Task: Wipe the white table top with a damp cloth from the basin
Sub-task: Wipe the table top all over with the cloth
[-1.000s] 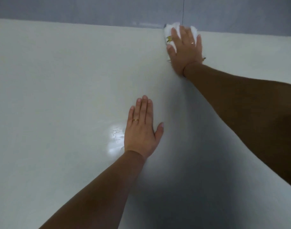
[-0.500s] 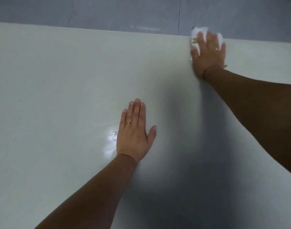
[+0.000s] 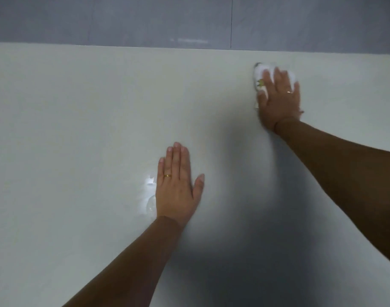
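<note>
The white table top (image 3: 78,129) fills most of the view. My right hand (image 3: 279,100) lies flat with straight fingers on a white cloth (image 3: 259,73), pressing it onto the table a little short of the far edge; the cloth shows beyond my fingertips and at the left of the hand, with a small yellow-green mark on it. My left hand (image 3: 177,185) rests palm down, fingers together, near the middle of the table. A wet sheen (image 3: 148,191) glints just left of that hand. No basin is in view.
Beyond the table's far edge (image 3: 145,47) lies a grey tiled floor (image 3: 123,18) with a dark joint line. My arms cast a dark shadow over the near right part of the table.
My right hand and the cloth have slid right along the far edge, then back toward me, away from that edge. My left hand has stayed planted.
</note>
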A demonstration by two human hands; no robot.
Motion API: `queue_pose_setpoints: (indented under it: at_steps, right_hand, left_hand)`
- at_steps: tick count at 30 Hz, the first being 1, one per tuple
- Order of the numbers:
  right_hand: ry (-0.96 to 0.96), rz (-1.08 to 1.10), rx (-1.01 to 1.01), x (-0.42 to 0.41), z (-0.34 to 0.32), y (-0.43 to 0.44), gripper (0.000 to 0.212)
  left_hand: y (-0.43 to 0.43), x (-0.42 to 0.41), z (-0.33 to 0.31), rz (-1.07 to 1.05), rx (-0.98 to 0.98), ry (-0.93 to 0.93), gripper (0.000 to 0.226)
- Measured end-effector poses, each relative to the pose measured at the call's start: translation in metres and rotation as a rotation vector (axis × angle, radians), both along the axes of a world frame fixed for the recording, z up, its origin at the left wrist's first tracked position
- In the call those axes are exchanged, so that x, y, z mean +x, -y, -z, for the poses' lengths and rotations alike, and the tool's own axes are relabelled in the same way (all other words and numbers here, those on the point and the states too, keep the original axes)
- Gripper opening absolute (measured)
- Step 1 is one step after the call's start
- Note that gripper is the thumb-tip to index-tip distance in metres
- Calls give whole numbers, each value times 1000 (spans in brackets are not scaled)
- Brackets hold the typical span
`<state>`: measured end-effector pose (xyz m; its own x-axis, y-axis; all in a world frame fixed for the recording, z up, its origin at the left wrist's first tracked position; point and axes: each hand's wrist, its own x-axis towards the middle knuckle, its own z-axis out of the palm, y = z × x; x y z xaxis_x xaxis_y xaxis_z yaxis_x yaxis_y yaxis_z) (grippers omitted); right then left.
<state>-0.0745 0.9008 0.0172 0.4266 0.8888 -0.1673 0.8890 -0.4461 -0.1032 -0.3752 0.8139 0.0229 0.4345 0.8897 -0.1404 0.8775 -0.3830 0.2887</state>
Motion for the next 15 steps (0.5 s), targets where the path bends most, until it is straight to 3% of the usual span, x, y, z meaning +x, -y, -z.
queue_pose_setpoints:
  at_steps: [4,6,8,11,13,15]
  right_hand:
    - [-19,341,20,-43,3,-4,56]
    - [-17,254,27,-80,8,-1,57]
    - [3,25,39,-104,9,14,57]
    - [-13,-286,49,-82,5,32,55]
    - [29,-289,32,-51,6,44,54]
    - [25,-93,15,-28,5,55,54]
  left_hand:
    - [58,1,2,83,-24,85,67]
    - [68,0,6,69,-26,36,68]
    - [67,0,9,62,-14,7,69]
    - [66,0,10,81,-20,4,70]
    - [67,0,10,77,-16,9,70]
    - [67,0,10,71,-11,1,70]
